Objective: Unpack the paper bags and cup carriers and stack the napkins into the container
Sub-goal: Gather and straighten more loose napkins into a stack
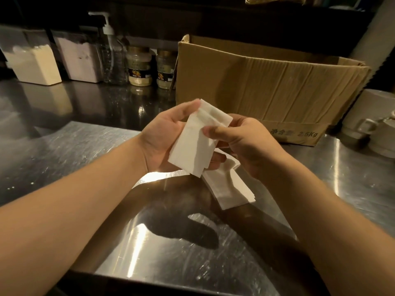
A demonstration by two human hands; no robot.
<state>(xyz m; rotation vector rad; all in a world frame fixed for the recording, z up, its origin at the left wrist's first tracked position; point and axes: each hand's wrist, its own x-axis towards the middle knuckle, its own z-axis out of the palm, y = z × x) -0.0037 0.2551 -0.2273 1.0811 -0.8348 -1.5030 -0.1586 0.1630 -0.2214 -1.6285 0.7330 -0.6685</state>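
A small stack of folded white napkins (196, 144) is held above the steel counter (64, 159) between both hands. My left hand (162, 137) cups the stack from the left, thumb at its top corner. My right hand (241, 142) grips its right edge, thumb pressed on the top napkin. More white napkins (230, 189) lie flat in a loose pile on the counter just below and to the right of my hands. An open brown cardboard box (267, 86) stands right behind my hands.
Along the back stand two tubs of powder (34, 63), a clear pump bottle (112, 56) and two jars (139, 67). White cups (372, 127) sit at the right edge. The counter's front edge runs close to me.
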